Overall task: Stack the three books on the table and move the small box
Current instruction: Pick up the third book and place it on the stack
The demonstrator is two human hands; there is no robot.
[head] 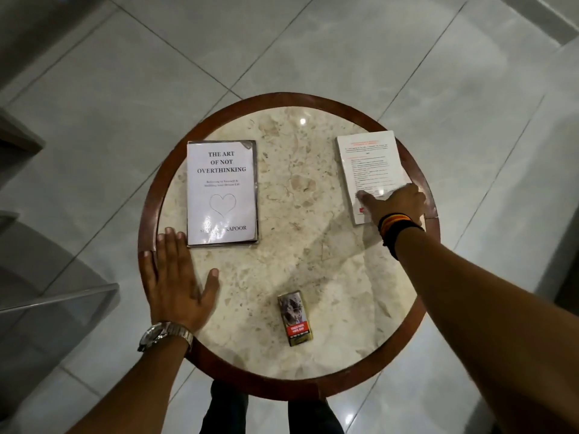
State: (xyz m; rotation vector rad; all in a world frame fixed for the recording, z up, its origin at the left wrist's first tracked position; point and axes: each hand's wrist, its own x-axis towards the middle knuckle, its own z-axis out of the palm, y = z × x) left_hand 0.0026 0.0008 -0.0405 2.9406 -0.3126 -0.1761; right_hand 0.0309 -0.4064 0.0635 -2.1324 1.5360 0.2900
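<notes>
Seen from above, a round table (316, 214) with a mottled cream marble top and dark brown wooden rim stands on pale grey floor tiles (125, 73); every place below is given from this table; my left hand (175, 277), a silver metal watch (164, 335) on its wrist, lies palm down at the table's left edge, fingers straight and close together, thumb spread out to the side, holding nothing; just beyond its fingertips, on the left part of the top, lies a white paperback book (221, 192) titled "The Art of Not Overthinking" with a heart outline, flat, face up; my right hand (396, 203), with red, yellow and black thread bands (396, 228) at the wrist, rests on a second white book with small red and black print (371, 170) at the table's right edge; thumb pressed on its cover, my other fingers hidden; a small gold and red cardboard box (295, 317) lies near the table's front edge; only two books are in view
</notes>
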